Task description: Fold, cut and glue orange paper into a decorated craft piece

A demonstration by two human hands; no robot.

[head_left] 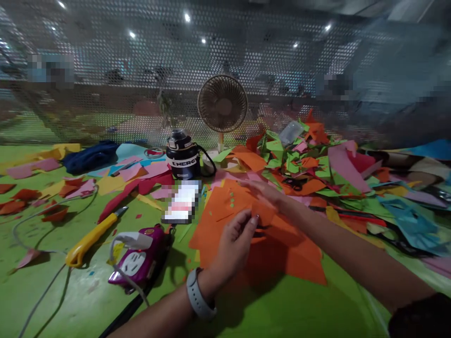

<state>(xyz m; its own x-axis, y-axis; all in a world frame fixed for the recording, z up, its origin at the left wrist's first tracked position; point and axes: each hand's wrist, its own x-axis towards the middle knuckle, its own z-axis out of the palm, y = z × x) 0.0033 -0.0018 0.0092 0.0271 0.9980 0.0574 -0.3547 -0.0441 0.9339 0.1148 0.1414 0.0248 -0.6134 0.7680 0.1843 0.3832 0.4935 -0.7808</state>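
Observation:
My left hand, with a pale band on the wrist, is closed, thumb and index finger pinching the edge of a small piece of orange paper. Just beyond it, my right hand reaches in from the right with fingers stretched out flat over the far part of the orange paper. Whether its palm presses on the paper cannot be seen. Beneath both hands lies a stack of larger orange paper sheets. A few tiny green scraps dot the orange paper left of the fingers.
Left of the sheets are a phone, a purple power strip with a white plug and cable, and a yellow utility knife. Behind stand a dark bottle and a fan. Colored scraps heap at right.

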